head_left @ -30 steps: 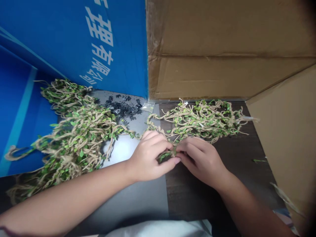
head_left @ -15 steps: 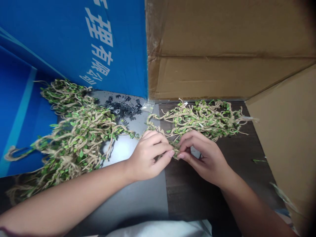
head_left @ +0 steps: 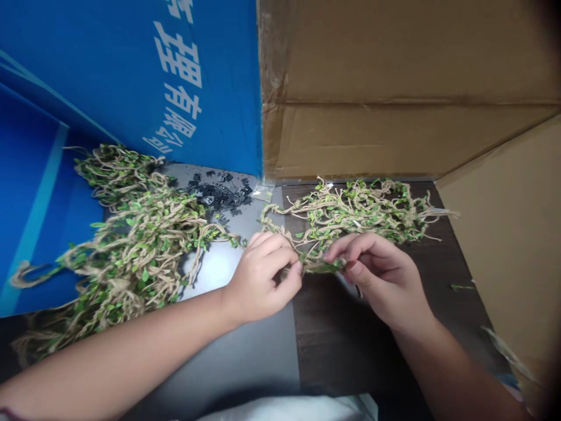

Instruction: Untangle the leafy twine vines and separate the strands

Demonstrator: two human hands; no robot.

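We note the left hand [head_left: 265,279] clenched, thumb against fingers, on a strand [head_left: 324,267] of twine with green leaves. The right hand [head_left: 385,278] pinches the same strand between thumb and fingertip, so it spans the short gap between our hands, over the near side of the right pile [head_left: 368,210]. That pile, of like leafy twine, lies on the dark part of the surface [head_left: 342,345]. The left pile [head_left: 149,234], larger, spreads far to near at the left, against the blue panel [head_left: 214,88]. Black bits [head_left: 217,196] are scattered between the piles, on the grey part of the surface, with a small clear bag [head_left: 263,192] just beside them. A brown carton [head_left: 394,134] stands behind the right pile. We record a green sprig [head_left: 461,286] at the right edge of the surface.
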